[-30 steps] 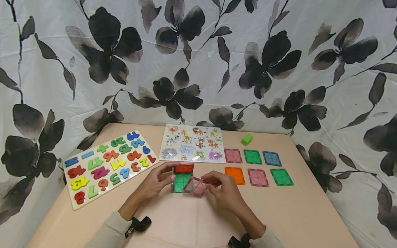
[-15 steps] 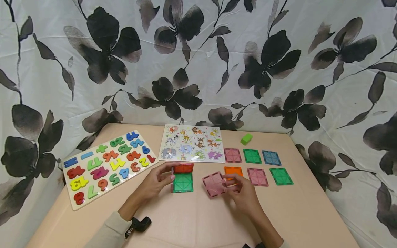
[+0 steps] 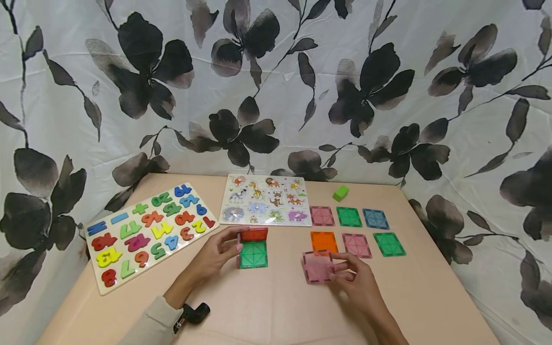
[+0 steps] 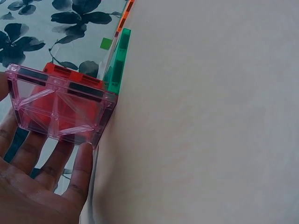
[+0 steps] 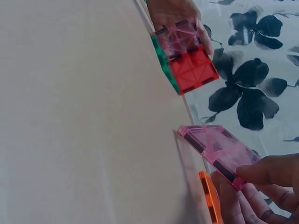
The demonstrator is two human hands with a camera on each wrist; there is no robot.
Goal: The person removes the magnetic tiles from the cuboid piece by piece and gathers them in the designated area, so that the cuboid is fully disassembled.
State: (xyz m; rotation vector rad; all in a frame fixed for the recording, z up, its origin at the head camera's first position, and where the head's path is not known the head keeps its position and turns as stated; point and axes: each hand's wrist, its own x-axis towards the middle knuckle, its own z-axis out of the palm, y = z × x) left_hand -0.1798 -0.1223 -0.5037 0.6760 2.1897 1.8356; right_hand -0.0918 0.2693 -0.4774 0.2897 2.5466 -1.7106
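We see the right hand (image 3: 355,280) has carried its pink tile (image 3: 317,267) rightward, away from the small tile build (image 3: 253,247), and now pinches it by the right edge, tilted just above the table (image 3: 267,306), near the orange tile (image 3: 324,241). Left of it, the left hand (image 3: 215,254) holds the build's upright pink tile (image 4: 60,105) with curled fingers. Farther back lie loose tiles, the number board (image 3: 146,232), the animal puzzle (image 3: 265,200) and a green block (image 3: 340,192).
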